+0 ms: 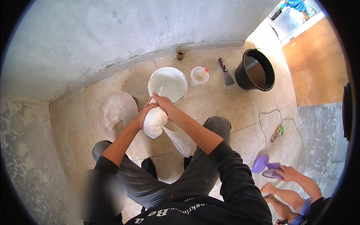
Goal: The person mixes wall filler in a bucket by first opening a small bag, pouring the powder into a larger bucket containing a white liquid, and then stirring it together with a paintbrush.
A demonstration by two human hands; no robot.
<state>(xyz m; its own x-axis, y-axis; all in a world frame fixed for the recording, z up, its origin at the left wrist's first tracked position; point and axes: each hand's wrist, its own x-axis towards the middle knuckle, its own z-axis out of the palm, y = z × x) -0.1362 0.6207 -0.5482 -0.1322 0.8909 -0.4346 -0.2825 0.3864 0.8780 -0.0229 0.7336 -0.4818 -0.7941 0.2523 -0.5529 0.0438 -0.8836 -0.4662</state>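
Note:
My left hand [143, 115] and my right hand [164, 104] are both closed round a clear plastic bag [155, 125] full of a white substance. The full part bulges below my fingers, and the bag's loose plastic trails off toward my right knee. From the bag's far end a thin white strand sticks out over the near rim of a white bucket [167, 69]. The inside of the bucket looks white; how much it holds I cannot tell. My fingers partly hide the neck of the bag.
Beyond the bucket stand a small cup [180, 53], a white tub [199, 77] with a red-tipped tool, a putty knife [226, 72] and a black bucket [244, 77] of liquid. Left lies a dusty round lid [117, 112]. At right, another person's hand [289, 174] touches a purple fan [261, 164] near a cable.

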